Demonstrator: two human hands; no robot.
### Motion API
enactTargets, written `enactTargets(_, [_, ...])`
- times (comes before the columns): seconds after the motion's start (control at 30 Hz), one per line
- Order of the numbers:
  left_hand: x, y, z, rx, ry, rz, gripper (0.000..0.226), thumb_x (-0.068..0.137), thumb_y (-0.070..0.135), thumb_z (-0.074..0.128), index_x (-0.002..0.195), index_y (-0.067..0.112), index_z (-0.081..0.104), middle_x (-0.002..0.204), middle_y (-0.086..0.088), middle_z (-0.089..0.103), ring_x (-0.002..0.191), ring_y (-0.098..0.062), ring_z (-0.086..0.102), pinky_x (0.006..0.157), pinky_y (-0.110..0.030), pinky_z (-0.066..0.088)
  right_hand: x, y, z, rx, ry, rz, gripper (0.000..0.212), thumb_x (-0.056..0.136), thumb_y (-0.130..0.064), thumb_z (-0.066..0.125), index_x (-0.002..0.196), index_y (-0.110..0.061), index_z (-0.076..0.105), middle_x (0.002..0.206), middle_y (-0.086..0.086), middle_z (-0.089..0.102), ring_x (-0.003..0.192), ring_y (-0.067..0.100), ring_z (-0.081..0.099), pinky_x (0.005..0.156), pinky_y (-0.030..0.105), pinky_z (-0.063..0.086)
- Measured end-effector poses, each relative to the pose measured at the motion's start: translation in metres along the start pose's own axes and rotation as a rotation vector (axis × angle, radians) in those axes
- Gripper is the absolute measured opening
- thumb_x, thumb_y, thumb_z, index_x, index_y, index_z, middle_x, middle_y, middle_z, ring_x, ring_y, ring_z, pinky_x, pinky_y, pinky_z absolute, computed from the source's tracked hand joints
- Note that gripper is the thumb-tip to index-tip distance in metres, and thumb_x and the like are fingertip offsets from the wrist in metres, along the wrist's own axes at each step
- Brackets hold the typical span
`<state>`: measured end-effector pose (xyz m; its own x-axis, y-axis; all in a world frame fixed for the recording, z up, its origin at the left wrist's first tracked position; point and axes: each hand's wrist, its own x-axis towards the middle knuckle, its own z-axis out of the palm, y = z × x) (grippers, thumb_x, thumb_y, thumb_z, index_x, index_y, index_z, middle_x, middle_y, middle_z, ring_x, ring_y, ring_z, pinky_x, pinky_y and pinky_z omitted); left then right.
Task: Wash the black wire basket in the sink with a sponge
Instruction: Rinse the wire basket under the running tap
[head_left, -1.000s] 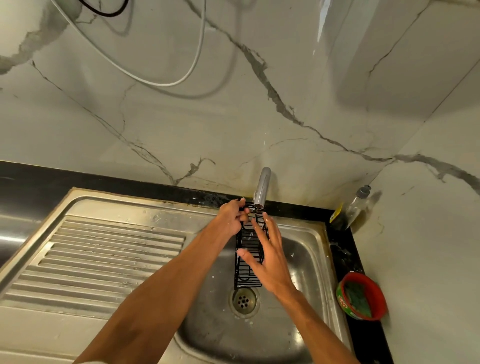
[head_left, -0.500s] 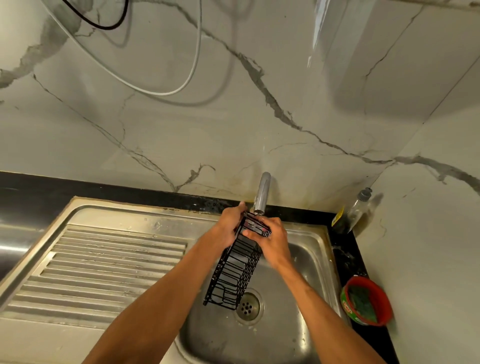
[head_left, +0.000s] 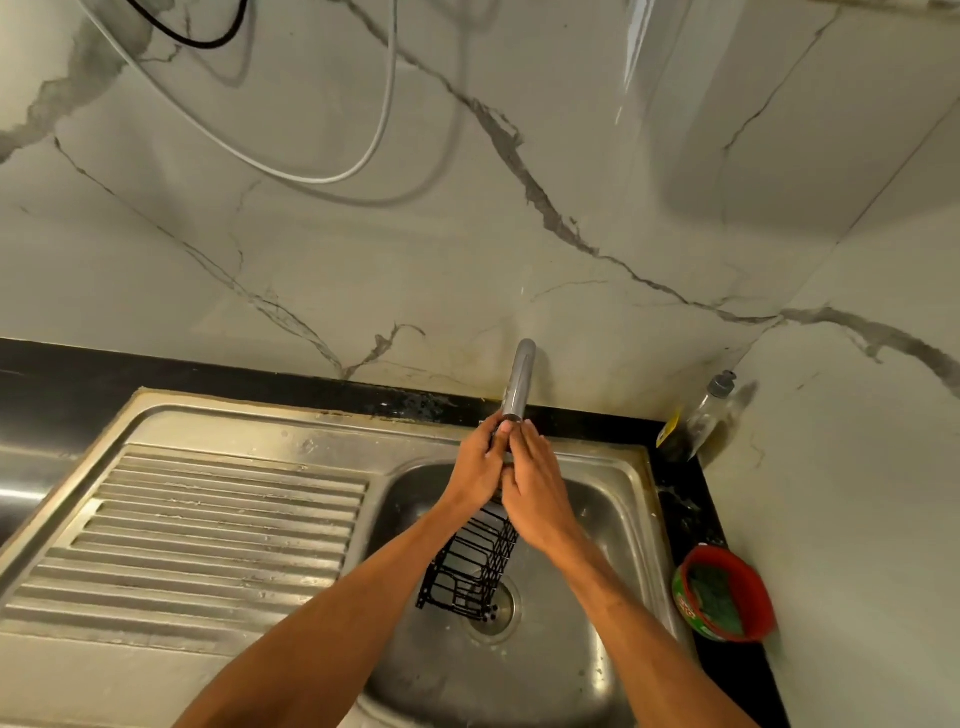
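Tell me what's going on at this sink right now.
A person is holding a black wire basket over the basin of a steel sink, right under the faucet spout. The left hand and right hand are both closed around the basket's upper end, while its lower end hangs tilted above the drain. Neither hand holds a sponge; a green scrubber sits in a red tub on the counter to the right.

basket (head_left: 470, 571) black wire grid | sink (head_left: 618, 499) steel grey | tub (head_left: 727, 595) red | wall (head_left: 467, 234) white, grey-veined
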<state>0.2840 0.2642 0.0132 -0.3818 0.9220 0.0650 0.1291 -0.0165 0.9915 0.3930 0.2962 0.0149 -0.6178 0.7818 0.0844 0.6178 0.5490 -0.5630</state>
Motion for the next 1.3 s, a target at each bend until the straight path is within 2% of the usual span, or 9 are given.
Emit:
enactTargets(0.1, [-0.001,-0.002,0.004,-0.037,0.002,-0.013,0.028,0.111,0.018,0.036,0.108,0.007,0.062,0.088,-0.001,0.066,0.075,-0.003,0.063,0.067,-0.019,0.051,0.001,0.001,-0.006,-0.014,0.075,0.097,0.047,0.106,-0.031,0.029,0.153,-0.023,0.031,0.159,0.0,0.032,0.148,0.014,0.023,0.122,0.039,0.022])
enactTargets(0.23, [-0.002,-0.006,0.002,-0.102,0.056,-0.094,0.037,0.111,0.025,0.032,0.111,0.005,0.064,0.093,-0.011,0.07,0.083,-0.019,0.068,0.076,-0.028,0.056,0.001,-0.002,0.004,-0.078,0.105,-0.106,0.047,0.107,-0.033,0.032,0.153,-0.023,0.032,0.156,-0.002,0.037,0.145,0.012,0.029,0.122,0.038,0.022])
enactTargets(0.43, [0.001,0.001,-0.002,-0.096,0.13,-0.029,0.032,0.11,0.022,0.039,0.102,0.009,0.068,0.078,0.0,0.067,0.067,-0.009,0.062,0.061,-0.023,0.051,0.008,0.002,-0.002,-0.009,0.161,-0.075,0.039,0.101,-0.027,0.05,0.14,-0.023,0.048,0.137,-0.006,0.054,0.124,0.012,0.051,0.105,0.036,0.046])
enactTargets(0.53, [-0.002,0.003,-0.004,-0.171,0.112,-0.037,0.03,0.109,0.026,0.044,0.11,0.007,0.067,0.08,-0.015,0.072,0.052,-0.025,0.06,0.044,-0.029,0.052,0.007,0.013,-0.003,0.302,0.194,0.003,0.039,0.096,-0.026,0.061,0.135,-0.03,0.057,0.134,-0.013,0.055,0.123,0.006,0.051,0.102,0.032,0.047])
enactTargets(0.73, [0.001,0.007,-0.008,-0.21,0.234,-0.105,0.026,0.107,0.027,0.046,0.118,0.015,0.067,0.092,-0.014,0.076,0.039,-0.011,0.047,0.035,-0.02,0.038,-0.015,-0.003,0.014,0.984,0.25,0.52,0.039,0.097,-0.048,0.053,0.133,-0.034,0.05,0.131,-0.012,0.052,0.126,0.013,0.046,0.102,0.035,0.04])
enactTargets(0.93, [0.005,0.018,-0.014,-0.367,0.258,-0.313,0.029,0.108,0.02,0.045,0.125,0.007,0.064,0.095,-0.018,0.072,0.041,-0.006,0.049,0.037,-0.018,0.036,-0.011,-0.013,0.022,0.979,0.182,0.492,0.039,0.1,-0.045,0.047,0.137,-0.032,0.046,0.129,-0.012,0.052,0.115,0.008,0.051,0.091,0.026,0.04])
enactTargets(1.07, [0.008,0.022,-0.021,-0.303,0.175,-0.36,0.036,0.109,0.019,0.044,0.144,0.011,0.048,0.117,-0.017,0.072,0.059,-0.011,0.059,0.048,-0.021,0.046,-0.003,-0.012,0.02,0.984,0.202,0.515,0.063,0.089,-0.061,0.054,0.144,-0.033,0.043,0.144,-0.001,0.051,0.129,0.018,0.048,0.109,0.043,0.042])
enactTargets(1.2, [-0.008,0.011,-0.021,-0.076,0.163,-0.313,0.055,0.109,0.02,0.043,0.158,0.011,0.022,0.145,-0.01,0.054,0.131,-0.023,0.054,0.11,-0.041,0.045,0.004,-0.012,0.018,0.954,0.206,0.588,0.079,0.083,-0.067,0.058,0.15,-0.032,0.035,0.158,0.0,0.032,0.141,0.024,0.037,0.113,0.05,0.037])
enactTargets(1.3, [-0.026,0.001,-0.015,-0.178,0.15,-0.377,0.03,0.109,0.019,0.041,0.137,0.008,0.049,0.112,-0.014,0.072,0.095,-0.023,0.072,0.08,-0.038,0.062,0.009,-0.007,0.015,0.934,0.2,0.653,0.078,0.08,-0.073,0.058,0.145,-0.032,0.044,0.151,0.001,0.043,0.133,0.027,0.047,0.109,0.05,0.04])
